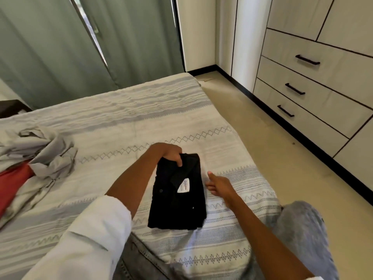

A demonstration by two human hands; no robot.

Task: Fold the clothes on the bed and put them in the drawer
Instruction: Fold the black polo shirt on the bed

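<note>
Black garment point(178, 194): my landmark. It lies folded into a narrow rectangle on the striped bedspread point(121, 118), on the part of the bed nearest me, a white label showing on its top layer. I judge it is kept this close so both arms can reach it.

Left hand point(171, 153): at the far end of the black garment, fingers curled over the top edge and thumb pressed on the cloth, pinching that end. I hold it there, I think, to keep the layers from sliding apart.

Right hand point(219, 185): just beside the black garment's right edge, holding nothing, fingers loose and partly spread toward the cloth. Whether a fingertip touches the edge I cannot tell. It sits ready to tuck or lift that side.

Grey clothes point(40, 156): well left of the black garment, crumpled in a heap, not yet folded.

Red cloth point(12, 182): left of the black garment, partly under the grey heap.

Drawers point(302, 93): right of the black garment, across the floor, all three closed with dark bar handles; one must be opened before anything goes in.

Progress: one piece nearly folded, the heap waiting, nothing stored, by my reading.
</note>
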